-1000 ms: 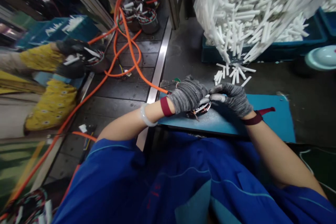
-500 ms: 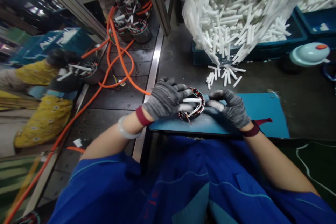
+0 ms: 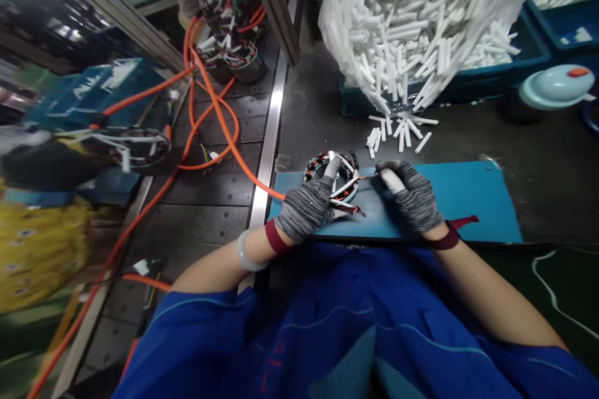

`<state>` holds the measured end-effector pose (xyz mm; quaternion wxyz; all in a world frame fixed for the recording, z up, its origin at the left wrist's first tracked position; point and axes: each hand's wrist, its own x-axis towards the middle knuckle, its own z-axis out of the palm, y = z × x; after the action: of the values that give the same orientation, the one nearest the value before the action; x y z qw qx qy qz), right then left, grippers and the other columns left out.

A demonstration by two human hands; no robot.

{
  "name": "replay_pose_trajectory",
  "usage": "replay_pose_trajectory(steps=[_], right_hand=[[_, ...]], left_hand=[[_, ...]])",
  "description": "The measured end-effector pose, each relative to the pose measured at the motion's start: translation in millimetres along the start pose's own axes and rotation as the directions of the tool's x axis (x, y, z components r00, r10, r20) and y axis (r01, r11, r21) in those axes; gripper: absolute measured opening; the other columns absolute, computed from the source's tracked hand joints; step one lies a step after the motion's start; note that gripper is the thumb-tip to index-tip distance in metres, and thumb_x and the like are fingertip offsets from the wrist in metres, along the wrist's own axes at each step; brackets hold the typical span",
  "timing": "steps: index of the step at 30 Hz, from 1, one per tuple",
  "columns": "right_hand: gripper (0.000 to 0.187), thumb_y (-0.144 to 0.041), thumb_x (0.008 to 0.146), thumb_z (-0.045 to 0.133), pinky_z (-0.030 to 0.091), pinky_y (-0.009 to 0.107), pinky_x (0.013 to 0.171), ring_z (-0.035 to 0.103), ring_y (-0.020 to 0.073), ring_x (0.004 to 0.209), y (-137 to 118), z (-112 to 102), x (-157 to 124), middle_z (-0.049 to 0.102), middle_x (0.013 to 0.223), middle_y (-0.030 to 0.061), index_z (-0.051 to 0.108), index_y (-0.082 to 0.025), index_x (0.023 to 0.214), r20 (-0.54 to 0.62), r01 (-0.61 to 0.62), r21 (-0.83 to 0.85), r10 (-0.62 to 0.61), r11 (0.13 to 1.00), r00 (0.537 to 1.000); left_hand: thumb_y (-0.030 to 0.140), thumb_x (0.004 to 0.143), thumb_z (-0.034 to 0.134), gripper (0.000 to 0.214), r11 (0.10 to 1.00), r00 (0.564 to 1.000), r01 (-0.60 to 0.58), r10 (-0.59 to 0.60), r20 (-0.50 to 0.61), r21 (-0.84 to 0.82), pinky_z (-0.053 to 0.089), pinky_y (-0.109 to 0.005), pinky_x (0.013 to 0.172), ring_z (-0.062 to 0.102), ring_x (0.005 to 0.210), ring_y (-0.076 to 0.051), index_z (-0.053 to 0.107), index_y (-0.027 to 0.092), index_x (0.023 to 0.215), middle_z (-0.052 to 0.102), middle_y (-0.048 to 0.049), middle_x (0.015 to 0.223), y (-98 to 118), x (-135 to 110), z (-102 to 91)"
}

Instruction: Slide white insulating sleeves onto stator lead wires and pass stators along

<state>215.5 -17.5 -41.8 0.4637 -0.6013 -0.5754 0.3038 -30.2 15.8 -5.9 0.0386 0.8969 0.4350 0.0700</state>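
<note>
head view: the wire-wound ring (image 3: 349,169) is held over the blue mat (image 3: 468,196) by the left hand (image 3: 306,207), fingers closed on it; its thin wire (image 3: 367,177) is pinched by the right hand (image 3: 414,196).

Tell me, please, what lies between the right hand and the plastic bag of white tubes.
In the head view, a scatter of loose white tubes lies on the dark tabletop between the right hand and the plastic bag.

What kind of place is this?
Probably a factory: there's a big plastic bag full of white tubes, several round, wire-filled parts near a metal post, and another wired ring in the person's gloved left hand.
</note>
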Motion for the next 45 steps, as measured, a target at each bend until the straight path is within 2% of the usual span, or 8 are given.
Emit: replay_pose_trajectory(steps=[3,7,14,22,26,33,40,45], right_hand=[[0.028,-0.043,0.100,0.055,0.057,0.041,0.096,0.074,0.0225,0.097,-6.0,-3.3,-6.3,0.079,0.105,0.0058,0.074,-0.023,0.109,-0.014,-0.005,0.030,0.005,1.000,1.000],[0.033,-0.044,0.094,0.065,0.057,0.042,0.097,0.074,0.0244,0.101,-13.2,1.1,-3.7,0.078,0.113,0.0065,0.073,-0.024,0.120,0.030,0.100,-0.039,-0.098,0.994,0.995],[0.026,-0.043,0.097,0.060,0.058,0.037,0.085,0.075,0.0229,0.088,-15.5,9.0,26.8,0.081,0.098,0.0047,0.078,-0.024,0.105,0.295,0.205,-0.068,-0.177,0.976,0.939],[0.033,-0.050,0.098,0.057,0.059,0.037,0.080,0.075,0.0243,0.086,-10.2,0.9,47.3,0.080,0.094,0.0053,0.077,-0.025,0.101,0.438,0.262,-0.038,-0.220,0.964,0.872],[0.032,-0.042,0.100,0.053,0.059,0.043,0.089,0.074,0.0272,0.096,9.3,-7.3,74.0,0.079,0.107,0.0084,0.076,-0.023,0.110,0.302,0.294,-0.214,-0.223,0.932,0.927],[0.041,-0.013,0.095,0.052,0.055,0.043,0.094,0.069,0.0277,0.107,36.1,-5.3,103.9,0.073,0.125,0.0132,0.073,-0.026,0.127,0.540,0.580,-0.664,-0.234,0.472,0.808],[0.030,-0.017,0.095,0.057,0.053,0.041,0.093,0.068,0.0287,0.107,46.7,-6.6,106.3,0.073,0.122,0.0143,0.077,-0.022,0.118,0.512,0.561,-0.693,-0.240,0.453,0.825],[0.031,-0.027,0.099,0.053,0.052,0.045,0.099,0.068,0.0315,0.113,44.7,-9.3,105.0,0.070,0.132,0.0148,0.074,-0.020,0.121,0.383,0.501,-0.690,-0.323,0.523,0.865]], left_hand=[[0.071,0.089,0.063,0.101,0.985,0.985,-0.118,0.100,-0.141,-0.123,0.058,-0.037,0.091,0.072,0.109,-0.029,0.025,0.011,0.161,0.067,-0.0199,0.131,2.2,-1.4,-7.0],[0.060,0.090,0.069,0.072,0.977,0.899,-0.181,0.211,-0.385,0.113,0.053,-0.043,0.094,0.068,0.109,-0.032,0.052,0.015,0.144,0.069,-0.0178,0.122,8.6,-10.2,-13.6],[0.035,0.098,0.064,0.018,0.872,0.832,-0.345,0.455,-0.317,0.347,0.050,-0.038,0.083,0.067,0.086,-0.020,0.073,0.021,0.107,0.075,-0.0052,0.091,31.3,-1.2,15.6],[0.034,0.103,0.049,0.029,0.980,0.889,-0.191,0.197,-0.414,0.057,0.052,-0.048,0.100,0.067,0.112,-0.028,0.074,0.021,0.114,0.075,-0.0118,0.113,26.8,27.9,14.8],[0.037,0.105,0.049,0.032,0.966,0.941,-0.241,0.209,-0.265,-0.095,0.052,-0.043,0.101,0.068,0.105,-0.024,0.076,0.021,0.102,0.076,-0.0080,0.103,23.3,20.2,2.0],[0.040,0.100,0.060,0.038,0.941,0.968,-0.167,0.101,-0.228,-0.294,0.056,-0.039,0.105,0.067,0.121,-0.023,0.068,0.023,0.133,0.071,-0.0104,0.128,-0.5,-13.3,-25.1],[0.038,0.101,0.060,0.047,0.892,0.992,0.125,-0.112,0.054,-0.434,0.058,-0.035,0.102,0.074,0.110,-0.021,0.056,0.024,0.146,0.077,-0.0056,0.121,-8.3,-22.5,-19.9],[0.037,0.100,0.060,0.029,0.911,0.976,0.209,-0.218,0.017,-0.356,0.059,-0.035,0.097,0.076,0.103,-0.022,0.072,0.020,0.120,0.079,-0.0080,0.110,0.1,-15.2,-9.4]])
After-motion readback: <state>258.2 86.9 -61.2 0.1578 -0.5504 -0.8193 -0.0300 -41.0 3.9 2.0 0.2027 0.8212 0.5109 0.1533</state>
